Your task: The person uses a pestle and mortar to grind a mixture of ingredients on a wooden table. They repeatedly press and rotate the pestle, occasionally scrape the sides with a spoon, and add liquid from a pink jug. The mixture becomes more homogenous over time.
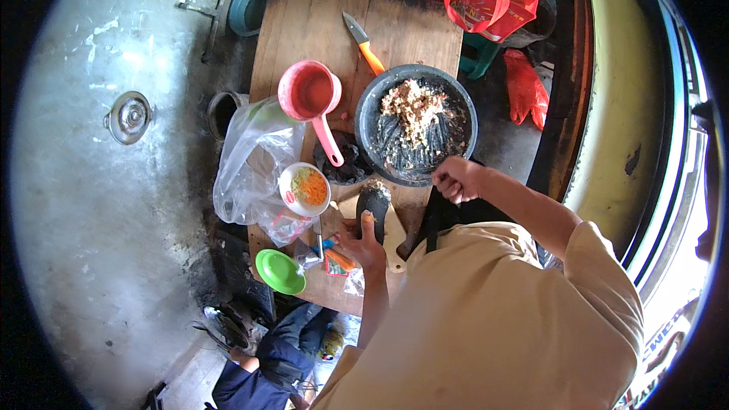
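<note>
My left hand [366, 246] is wrapped round a dark stone pestle [372, 212], whose far end is smeared with pale crumbs. A cream cutting board [394, 239] lies beneath the pestle. Close to the near right rim of a wide dark mortar [364, 133], my right hand [458, 179] is closed; whatever its fingers hold, if anything, is hidden. Inside the mortar sits a heap of coarse, pale brown mash [414, 106] with reddish bits, and streaks of it cover the bowl's floor.
Left of the mortar are a pink dipper [328, 137], a white bowl [307, 189] of shredded orange and pale green food, clear plastic bags [247, 171] and a green lid [280, 272]. An orange-handled knife [364, 45] lies beyond. Another person [266, 364] is at lower left.
</note>
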Motion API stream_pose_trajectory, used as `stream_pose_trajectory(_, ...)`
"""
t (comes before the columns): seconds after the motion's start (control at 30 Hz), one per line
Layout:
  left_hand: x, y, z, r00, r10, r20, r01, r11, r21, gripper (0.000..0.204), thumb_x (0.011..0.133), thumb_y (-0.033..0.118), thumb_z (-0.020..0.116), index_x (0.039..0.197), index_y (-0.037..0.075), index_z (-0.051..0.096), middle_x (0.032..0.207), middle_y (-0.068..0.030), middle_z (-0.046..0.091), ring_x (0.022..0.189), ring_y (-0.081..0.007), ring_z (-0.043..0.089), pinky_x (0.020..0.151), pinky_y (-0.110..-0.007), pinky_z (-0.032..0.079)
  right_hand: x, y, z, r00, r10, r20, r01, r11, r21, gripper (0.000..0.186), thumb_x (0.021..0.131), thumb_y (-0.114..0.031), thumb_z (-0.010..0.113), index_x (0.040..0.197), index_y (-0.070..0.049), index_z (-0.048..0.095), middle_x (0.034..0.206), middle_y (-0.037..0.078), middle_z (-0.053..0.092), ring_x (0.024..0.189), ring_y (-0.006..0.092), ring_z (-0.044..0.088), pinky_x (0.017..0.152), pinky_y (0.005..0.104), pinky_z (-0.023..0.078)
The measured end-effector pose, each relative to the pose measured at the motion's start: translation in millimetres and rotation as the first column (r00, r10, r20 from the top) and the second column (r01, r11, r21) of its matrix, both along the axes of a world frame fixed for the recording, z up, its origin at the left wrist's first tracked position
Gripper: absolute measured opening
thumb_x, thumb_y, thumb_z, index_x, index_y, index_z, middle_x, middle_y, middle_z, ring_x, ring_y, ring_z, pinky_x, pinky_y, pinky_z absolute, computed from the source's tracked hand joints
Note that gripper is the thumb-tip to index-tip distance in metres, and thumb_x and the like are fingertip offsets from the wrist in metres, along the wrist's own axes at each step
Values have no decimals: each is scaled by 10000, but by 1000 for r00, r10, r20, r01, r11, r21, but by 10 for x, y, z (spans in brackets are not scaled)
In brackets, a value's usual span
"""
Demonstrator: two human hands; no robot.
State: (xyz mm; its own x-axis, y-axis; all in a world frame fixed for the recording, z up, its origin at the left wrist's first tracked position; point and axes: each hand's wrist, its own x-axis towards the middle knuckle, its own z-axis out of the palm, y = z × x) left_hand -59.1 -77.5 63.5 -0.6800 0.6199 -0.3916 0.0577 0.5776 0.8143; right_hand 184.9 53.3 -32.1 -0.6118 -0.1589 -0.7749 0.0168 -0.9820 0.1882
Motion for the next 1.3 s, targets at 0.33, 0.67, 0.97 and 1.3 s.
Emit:
stream_pose_trajectory(0.33, -36, -131, -191, 999, 23, 43, -30, 986, 166, 371, 1021, 297, 689, 1240, 2, 635, 1025, -74, 668, 798, -148, 651, 660, -311, 557, 792, 329, -37, 988, 69, 141, -74, 997, 30, 310, 955, -189, 554, 663, -129, 469, 542, -55, 334, 385, 65, 279, 344, 244, 218)
stream_pose_trajectory(0.67, 123, -5, 151, 990, 86, 113, -105, 980, 170, 457, 1022, 316, 696, 1314, -31, 639, 1093, -71, 671, 956, -180, 616, 852, -343, 530, 741, 992, 128, 710, 389, 587, -593, -119, 797, 202, 964, -144, 571, 782, -54, 580, 584, 68, 536, 490, 218, 589, 419, 392, 435)
stream_pose_trajectory(0.97, 237, 25, 22, 963, 176, 202, -221, 949, 225, 405, 968, 327, 785, 893, 82, 470, 730, -42, 580, 523, -135, 585, 464, -282, 491, 664, 1132, 742, 491, -301, 817, -823, -467, 323, 226, 947, -108, 543, 1164, -54, 512, 876, 247, 702, 864, 459, 711, 727, 608, 539)
stream_pose_trajectory(1.3, 534, -75, -59, 895, 326, 305, -395, 896, 201, 338, 1017, 213, 694, 805, 96, 457, 738, 28, 452, 697, -67, 416, 615, -274, 379, 531, 1342, 168, 544, -162, 823, -682, -657, 322, 229, 883, -134, 606, 1102, -82, 649, 899, 181, 730, 820, 386, 746, 708, 512, 603)
